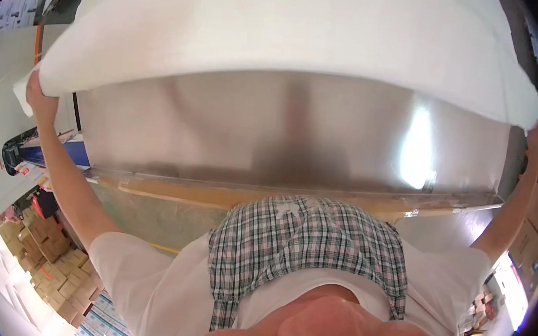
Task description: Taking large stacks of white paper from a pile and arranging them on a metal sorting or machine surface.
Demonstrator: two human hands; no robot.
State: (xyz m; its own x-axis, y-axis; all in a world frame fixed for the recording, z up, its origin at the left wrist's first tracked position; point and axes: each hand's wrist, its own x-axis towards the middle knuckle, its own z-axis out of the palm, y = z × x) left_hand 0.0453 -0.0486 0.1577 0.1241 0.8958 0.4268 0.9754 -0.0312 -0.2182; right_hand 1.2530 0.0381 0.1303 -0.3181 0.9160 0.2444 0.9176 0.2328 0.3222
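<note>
Room to pass lies over the near stretch of the shiny worktop (220, 130) — the white sheet (297, 23) bars the far part and the checked apron (314, 238) crowds the near edge.

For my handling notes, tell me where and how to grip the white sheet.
The white sheet is probably best gripped at both near corners, coming from the near side: it looks limp and wide, and the left hand and right hand hold it there.

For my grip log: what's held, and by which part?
The hands grip a white sheet by the left and right ends of its near edge.
</note>
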